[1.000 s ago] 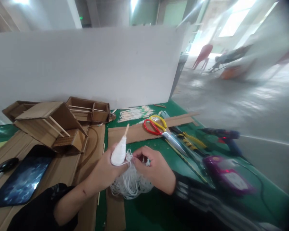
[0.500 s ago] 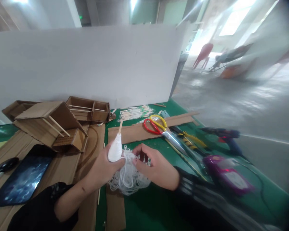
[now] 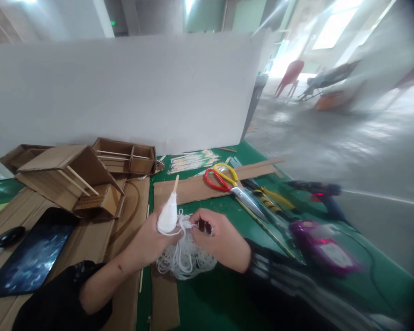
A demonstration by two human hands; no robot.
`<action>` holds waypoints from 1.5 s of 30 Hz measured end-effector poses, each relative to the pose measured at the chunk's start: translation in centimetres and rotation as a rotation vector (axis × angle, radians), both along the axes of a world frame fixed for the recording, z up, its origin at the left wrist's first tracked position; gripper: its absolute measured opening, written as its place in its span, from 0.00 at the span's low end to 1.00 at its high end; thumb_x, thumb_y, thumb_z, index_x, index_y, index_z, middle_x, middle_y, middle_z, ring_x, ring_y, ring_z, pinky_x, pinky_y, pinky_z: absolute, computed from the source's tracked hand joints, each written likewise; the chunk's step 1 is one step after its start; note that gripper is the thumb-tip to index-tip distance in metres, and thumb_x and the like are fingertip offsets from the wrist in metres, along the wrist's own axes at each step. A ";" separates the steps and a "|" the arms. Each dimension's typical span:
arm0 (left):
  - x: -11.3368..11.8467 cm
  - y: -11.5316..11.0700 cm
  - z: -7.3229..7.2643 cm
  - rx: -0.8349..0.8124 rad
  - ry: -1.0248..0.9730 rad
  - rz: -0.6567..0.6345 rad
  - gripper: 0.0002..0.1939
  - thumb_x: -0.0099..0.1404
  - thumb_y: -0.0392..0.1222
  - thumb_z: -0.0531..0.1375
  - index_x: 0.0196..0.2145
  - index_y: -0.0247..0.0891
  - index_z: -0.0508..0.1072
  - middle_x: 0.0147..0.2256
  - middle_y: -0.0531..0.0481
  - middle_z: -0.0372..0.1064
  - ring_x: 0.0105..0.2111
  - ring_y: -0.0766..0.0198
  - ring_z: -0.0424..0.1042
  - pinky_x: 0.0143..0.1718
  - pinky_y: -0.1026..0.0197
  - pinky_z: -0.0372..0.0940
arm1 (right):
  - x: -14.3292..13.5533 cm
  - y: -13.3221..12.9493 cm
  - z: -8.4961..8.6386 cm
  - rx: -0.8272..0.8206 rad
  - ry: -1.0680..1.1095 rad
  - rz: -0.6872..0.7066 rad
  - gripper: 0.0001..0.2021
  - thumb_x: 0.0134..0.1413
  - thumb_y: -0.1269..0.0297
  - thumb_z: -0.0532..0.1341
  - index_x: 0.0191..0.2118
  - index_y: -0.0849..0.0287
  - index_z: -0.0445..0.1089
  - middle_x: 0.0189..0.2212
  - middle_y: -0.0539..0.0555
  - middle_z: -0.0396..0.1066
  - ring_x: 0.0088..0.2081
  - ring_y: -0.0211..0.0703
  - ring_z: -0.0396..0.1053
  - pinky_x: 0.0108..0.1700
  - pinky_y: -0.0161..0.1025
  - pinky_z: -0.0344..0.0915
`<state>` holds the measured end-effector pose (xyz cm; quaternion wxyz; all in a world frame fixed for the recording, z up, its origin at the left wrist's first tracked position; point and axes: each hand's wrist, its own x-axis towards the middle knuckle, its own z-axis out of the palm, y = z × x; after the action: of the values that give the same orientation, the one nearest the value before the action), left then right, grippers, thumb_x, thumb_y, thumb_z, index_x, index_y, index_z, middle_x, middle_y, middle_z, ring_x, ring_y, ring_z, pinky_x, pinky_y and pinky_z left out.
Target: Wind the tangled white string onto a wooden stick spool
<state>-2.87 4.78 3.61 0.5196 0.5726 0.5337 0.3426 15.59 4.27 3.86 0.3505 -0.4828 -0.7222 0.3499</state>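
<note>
My left hand [image 3: 155,241] is closed round the lower part of a white cone of wound string [image 3: 168,217], from whose tip a thin wooden stick [image 3: 176,184] pokes up. The cone leans slightly to the right. Below and between my hands hangs a loose tangle of white string [image 3: 186,257], its bottom near the green table. With thumb and fingers pinched together, my right hand [image 3: 217,236] grips strands at the top of the tangle. Part of the string is hidden behind the fingers.
Scissors [image 3: 241,193] with red and yellow handles lie beyond my right hand, near pliers [image 3: 276,200], a purple device [image 3: 326,248] and a drill-like tool [image 3: 319,191]. Cardboard boxes [image 3: 58,172] and a dark tablet [image 3: 37,253] are left. A white panel [image 3: 124,92] stands behind.
The cone has tilted a little to the right and shifted slightly right in my left hand. My right hand has moved slightly, still pinching the string.
</note>
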 end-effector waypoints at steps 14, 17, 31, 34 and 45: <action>0.2 0.1 1.5 -0.074 0.026 0.053 0.12 0.47 0.35 0.62 0.31 0.35 0.68 0.20 0.58 0.65 0.19 0.68 0.64 0.21 0.66 0.60 | 0.9 0.4 1.1 -0.036 0.052 0.028 0.02 0.52 0.70 0.57 0.32 0.59 0.66 0.27 0.49 0.67 0.27 0.36 0.62 0.28 0.33 0.60; 0.2 0.2 1.3 -0.127 -0.037 0.082 0.13 0.46 0.38 0.63 0.31 0.35 0.68 0.19 0.58 0.65 0.18 0.67 0.64 0.21 0.66 0.61 | 1.0 0.1 0.9 0.075 0.118 -0.044 0.10 0.54 0.69 0.57 0.43 0.59 0.65 0.36 0.53 0.68 0.32 0.39 0.65 0.31 0.35 0.62; 0.1 -0.2 0.8 -0.066 -0.037 0.026 0.14 0.48 0.38 0.64 0.34 0.36 0.68 0.21 0.58 0.64 0.20 0.69 0.63 0.22 0.67 0.59 | 0.2 0.1 -0.1 0.124 0.026 0.043 0.04 0.51 0.73 0.61 0.29 0.58 0.71 0.29 0.50 0.66 0.31 0.38 0.64 0.33 0.35 0.60; 0.0 -0.2 0.7 -0.039 0.015 0.012 0.12 0.50 0.36 0.62 0.35 0.35 0.69 0.24 0.57 0.66 0.23 0.68 0.65 0.25 0.67 0.60 | 0.2 0.1 -0.2 0.061 0.083 0.027 0.05 0.51 0.74 0.60 0.27 0.59 0.71 0.28 0.49 0.66 0.28 0.35 0.62 0.30 0.34 0.59; -0.1 -0.1 0.2 -0.058 -0.027 -0.125 0.13 0.51 0.33 0.61 0.37 0.35 0.68 0.29 0.56 0.67 0.28 0.68 0.64 0.29 0.67 0.61 | 0.6 -0.4 0.2 0.333 0.035 -0.100 0.04 0.55 0.69 0.58 0.34 0.59 0.71 0.33 0.53 0.66 0.37 0.43 0.66 0.40 0.40 0.62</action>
<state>-3.00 4.70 3.79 0.5633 0.5851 0.4995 0.3016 16.14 3.92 4.10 0.4551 -0.4473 -0.7390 0.2159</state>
